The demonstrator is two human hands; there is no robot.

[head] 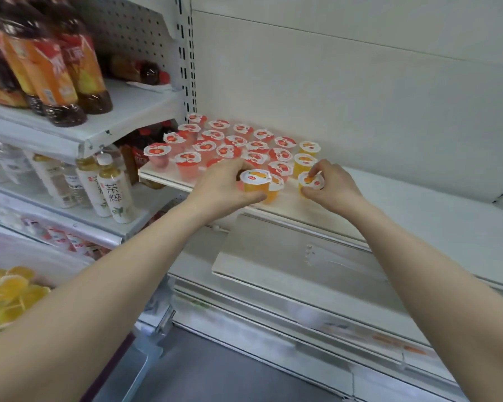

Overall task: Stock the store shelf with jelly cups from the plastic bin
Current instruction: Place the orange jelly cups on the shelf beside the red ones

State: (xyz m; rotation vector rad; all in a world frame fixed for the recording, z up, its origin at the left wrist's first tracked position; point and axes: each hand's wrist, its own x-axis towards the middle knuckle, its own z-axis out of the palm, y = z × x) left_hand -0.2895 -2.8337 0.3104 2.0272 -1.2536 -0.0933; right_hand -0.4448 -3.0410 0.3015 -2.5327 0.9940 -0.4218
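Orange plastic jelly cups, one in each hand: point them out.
Orange plastic jelly cup (256, 176) in left hand (225, 184): head view, foil lid.
Orange plastic jelly cup (309, 181) in right hand (336, 189): head view, foil lid.

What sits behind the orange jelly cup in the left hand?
A second orange jelly cup, half covered by it, then rows of red jelly cups; the left hand hides some.

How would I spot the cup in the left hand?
Find the white shelf crowded with red-lidded jelly cups. At its front edge the left hand grips an orange cup. It is the leftmost orange one, its lid showing orange fruit, not red.
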